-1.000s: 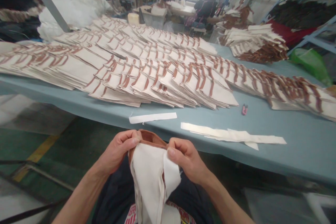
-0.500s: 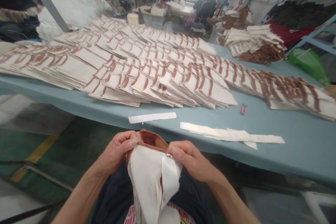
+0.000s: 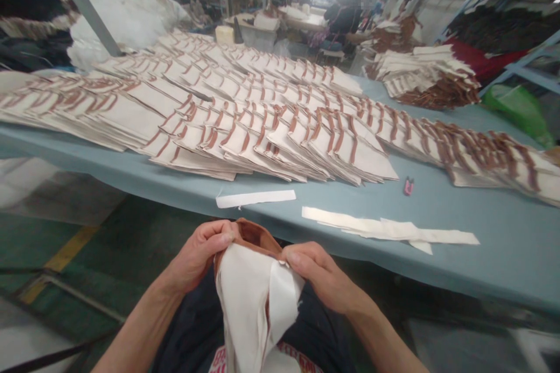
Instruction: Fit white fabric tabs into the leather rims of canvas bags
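Observation:
Over my lap I hold a cream cloth bag with a brown rim. My left hand pinches the rim on the left side, fingers closed. My right hand grips the rim and a cream flap on the right side, fingers closed. The bag hangs down between my forearms, below the front edge of the blue table.
Rows of cream bags with brown straps cover the table. Loose cream strips and a small pink clipper lie near the front edge. Another stack sits at the back right. A person works far behind.
My right fingers have slid slightly along the rim and flattened over the flap. The bag stays in both hands in the same place.

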{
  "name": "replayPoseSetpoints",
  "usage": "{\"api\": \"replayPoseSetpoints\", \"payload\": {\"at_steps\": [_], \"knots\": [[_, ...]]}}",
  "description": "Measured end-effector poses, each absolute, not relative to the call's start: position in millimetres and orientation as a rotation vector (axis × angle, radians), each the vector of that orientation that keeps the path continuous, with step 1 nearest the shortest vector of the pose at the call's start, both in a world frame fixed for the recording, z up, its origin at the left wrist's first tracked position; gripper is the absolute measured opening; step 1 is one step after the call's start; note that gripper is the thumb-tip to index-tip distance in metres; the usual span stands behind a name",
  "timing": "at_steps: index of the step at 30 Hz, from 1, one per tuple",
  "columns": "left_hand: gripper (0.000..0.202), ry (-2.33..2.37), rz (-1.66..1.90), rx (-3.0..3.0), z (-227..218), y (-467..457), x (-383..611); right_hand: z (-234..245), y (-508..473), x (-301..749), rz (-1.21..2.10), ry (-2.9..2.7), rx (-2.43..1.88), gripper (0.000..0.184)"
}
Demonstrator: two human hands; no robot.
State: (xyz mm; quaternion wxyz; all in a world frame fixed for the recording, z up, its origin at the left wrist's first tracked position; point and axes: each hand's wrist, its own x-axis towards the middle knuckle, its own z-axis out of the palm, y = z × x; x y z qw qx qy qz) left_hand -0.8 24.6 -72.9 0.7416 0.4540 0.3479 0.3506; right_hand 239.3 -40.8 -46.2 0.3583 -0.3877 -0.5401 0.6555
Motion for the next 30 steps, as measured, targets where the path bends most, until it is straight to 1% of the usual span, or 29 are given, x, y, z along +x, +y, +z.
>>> {"api": "replayPoseSetpoints", "payload": {"at_steps": [8,14,23,27,30], "knots": [[0.046,0.781,0.747,0.945,-75.1,24.8,0.6,-45.9,-39.9,242.5,1.865,-1.351,-0.92,0.062],[0.045,0.802,0.732,0.899,-79.2,23.5,4.1,-46.7,-41.4,234.7,1.771,-1.287,-0.94,0.062],[0.047,0.903,0.719,0.823,-87.3,22.1,8.2,-69.3,-45.2,212.8,1.433,-1.173,-1.146,0.063],[0.049,0.923,0.727,0.801,-86.5,21.1,8.0,-67.3,-45.1,208.9,1.396,-1.186,-1.176,0.063],[0.049,0.928,0.731,0.788,-84.8,20.3,7.6,-64.9,-44.0,211.9,1.447,-1.236,-1.145,0.062]]}}
